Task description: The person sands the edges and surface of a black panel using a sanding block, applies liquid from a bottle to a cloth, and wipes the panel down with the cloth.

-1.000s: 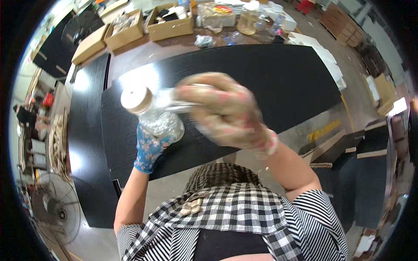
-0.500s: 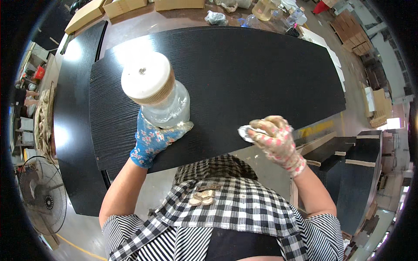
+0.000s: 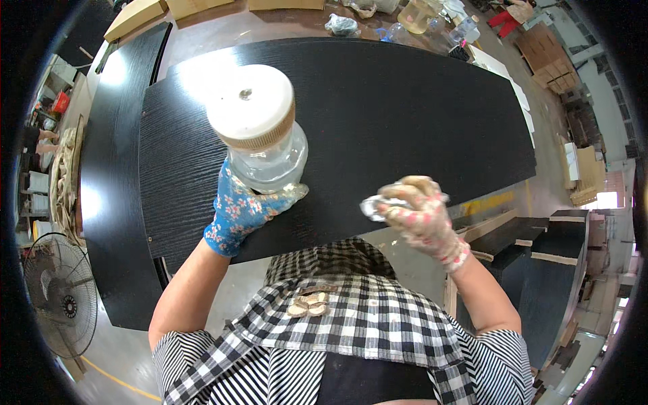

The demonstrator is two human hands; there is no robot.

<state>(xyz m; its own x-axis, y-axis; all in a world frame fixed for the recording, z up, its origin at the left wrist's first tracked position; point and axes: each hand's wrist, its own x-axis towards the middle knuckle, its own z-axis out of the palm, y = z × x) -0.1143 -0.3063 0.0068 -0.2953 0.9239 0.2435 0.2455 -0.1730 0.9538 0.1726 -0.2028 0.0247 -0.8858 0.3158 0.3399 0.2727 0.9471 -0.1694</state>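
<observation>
My left hand [image 3: 239, 210], in a blue flowered glove, is wrapped round the lower part of a clear plastic bottle [image 3: 278, 160]. The bottle has a wide white lid [image 3: 248, 111] with a small dark spot on top and stands tall above a black wood-grain board [image 3: 405, 108]. Whether its base touches the board I cannot tell. To the right, my right hand [image 3: 424, 221], in a pale glove with pink dots, is closed on a crumpled whitish wad [image 3: 372, 208] like a cloth, near the board's front edge. The wad is partly hidden by the fingers and slightly blurred.
A second black panel [image 3: 111, 169] lies left of the board. A standing fan [image 3: 64, 297] is at lower left. Cardboard boxes [image 3: 287, 4] and plastic containers [image 3: 415, 17] sit beyond the board; stacked black panels [image 3: 553, 270] stand at right. Another person [image 3: 511, 17] is far off.
My left hand and the bottle have shifted right and slightly away from me. My right hand with the wad has moved a little left. The far person shows more.
</observation>
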